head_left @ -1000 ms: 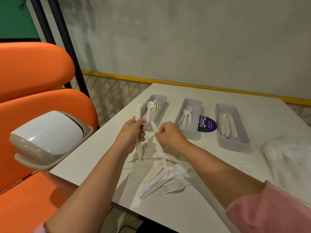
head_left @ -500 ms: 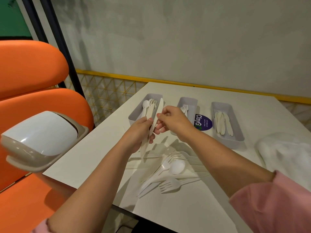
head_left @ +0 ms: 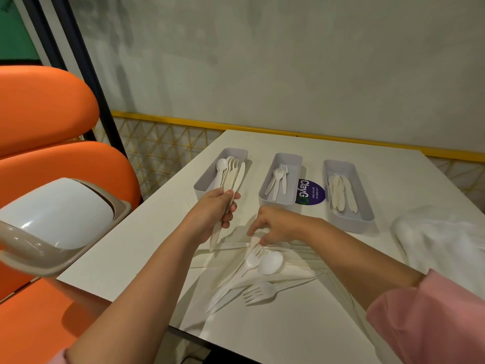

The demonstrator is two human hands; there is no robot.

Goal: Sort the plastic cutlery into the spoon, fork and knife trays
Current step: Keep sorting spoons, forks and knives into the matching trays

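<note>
Currently I see the left hand [head_left: 215, 208] curled round a white plastic knife [head_left: 239, 177], held just in front of the spoon tray [head_left: 204, 183]. Its long axis runs near-to-far, leaning slightly right, with the handle end low toward me and the blade tip pointing away over that tray. The right hand [head_left: 275, 224] sits apart and lower, its fingers loosely extended and the tips touching the loose cutlery pile [head_left: 252, 274] on the table [head_left: 288, 332]; the fork tray [head_left: 294, 160] and knife tray [head_left: 364, 214] lie further right.
</note>
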